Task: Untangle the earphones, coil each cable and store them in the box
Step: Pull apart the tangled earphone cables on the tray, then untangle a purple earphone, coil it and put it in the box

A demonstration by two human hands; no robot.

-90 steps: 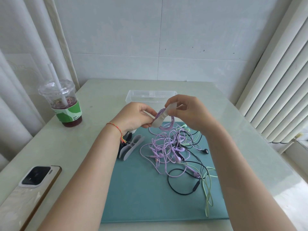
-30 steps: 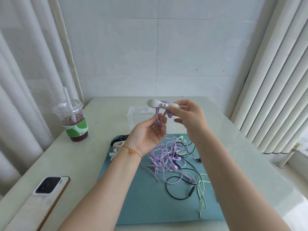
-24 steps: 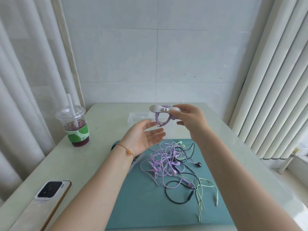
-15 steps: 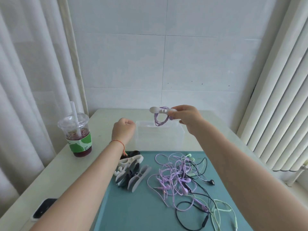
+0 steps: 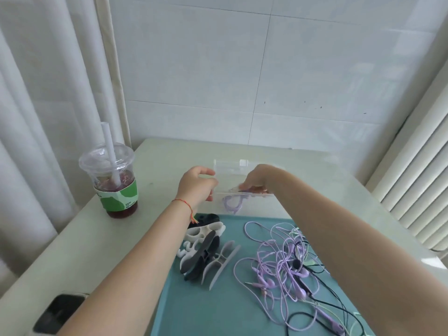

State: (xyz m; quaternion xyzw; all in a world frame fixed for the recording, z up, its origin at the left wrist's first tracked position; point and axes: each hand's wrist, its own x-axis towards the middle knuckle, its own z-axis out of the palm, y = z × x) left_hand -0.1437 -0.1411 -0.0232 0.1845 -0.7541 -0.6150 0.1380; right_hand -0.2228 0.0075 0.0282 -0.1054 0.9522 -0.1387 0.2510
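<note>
Right hand (image 5: 257, 179) down inside clear box (image 5: 228, 166), fingers on clip holding coiled purple cable (image 5: 232, 202), coil visible through front wall. Left hand (image 5: 196, 186) gripping box's left edge. Tangle of purple, black, green earphones (image 5: 288, 265) on teal mat (image 5: 218, 306), right side. Pile of spare clips (image 5: 208, 251) at mat's left. Iced drink cup (image 5: 112, 180) with straw far left, phone (image 5: 58, 311) at bottom-left table edge.

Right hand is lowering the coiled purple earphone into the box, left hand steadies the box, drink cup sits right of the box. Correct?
Not quite: the head view shows the cup left of the box, not right of it. The rest holds: the right hand is lowering the coiled purple earphone into the box, and the left hand steadies the box.
</note>
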